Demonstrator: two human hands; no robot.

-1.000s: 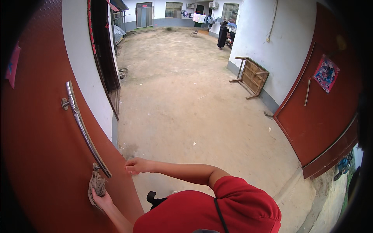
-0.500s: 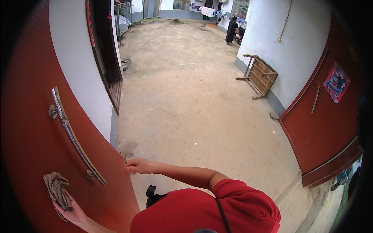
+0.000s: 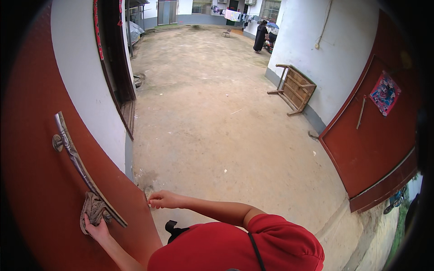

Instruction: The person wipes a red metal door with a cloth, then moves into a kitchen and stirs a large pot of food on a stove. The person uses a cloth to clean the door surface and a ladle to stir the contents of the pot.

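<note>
A crumpled grey-brown cloth is in my left hand, its fingers closed round it. The hand holds it against the red door, beside the lower mount of a long curved metal handle. Part of the cloth lies over the lower part of this handle. At the free edge of the same door is my right hand, arm stretched across in front of me. Its fingers are bent and closed on the door's edge; the fingertips are partly hidden.
A second red door with a colourful picture stands at the right. Beyond it, a wooden table rests on its side by the white wall. A person in dark clothes stands far off in the concrete yard.
My left hand has carried the cloth rightward and slightly up across the door, to the handle's lower mount. The right hand stays at the door's edge. The view has shifted slightly.
</note>
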